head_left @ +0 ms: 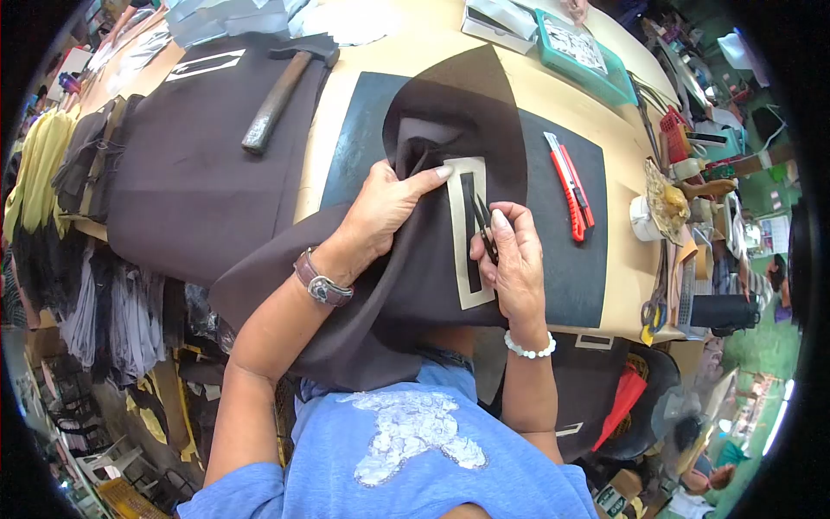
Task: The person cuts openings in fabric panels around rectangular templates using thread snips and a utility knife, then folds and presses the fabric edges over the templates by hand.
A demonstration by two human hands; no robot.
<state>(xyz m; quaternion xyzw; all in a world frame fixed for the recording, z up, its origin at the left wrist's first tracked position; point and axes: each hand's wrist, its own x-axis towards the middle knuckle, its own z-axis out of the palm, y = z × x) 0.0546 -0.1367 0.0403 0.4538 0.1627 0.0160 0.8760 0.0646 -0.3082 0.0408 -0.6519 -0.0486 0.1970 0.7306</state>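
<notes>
Dark brown fabric (424, 285) lies bunched over the table edge, with a cream rectangular frame (461, 246) on it around a narrow dark slot. My left hand (380, 208) is closed on a gathered fold of the fabric, its thumb at the frame's upper left corner. A small dark metal tool (482, 227), perhaps snips, is held in my right hand (512, 259), its tip over the frame's right side. Beneath the fabric is a dark cutting mat (566, 285). Two red cutters (571, 190) rest on the mat to the right.
A hammer (277, 104) lies on more dark fabric (199, 182) at the left. At the back right stands a teal basket (605, 80) of small pieces. Yellow-handled scissors (654, 316) and a white cup (642, 221) are at the right edge. Another person's hand (576, 9) shows at the top.
</notes>
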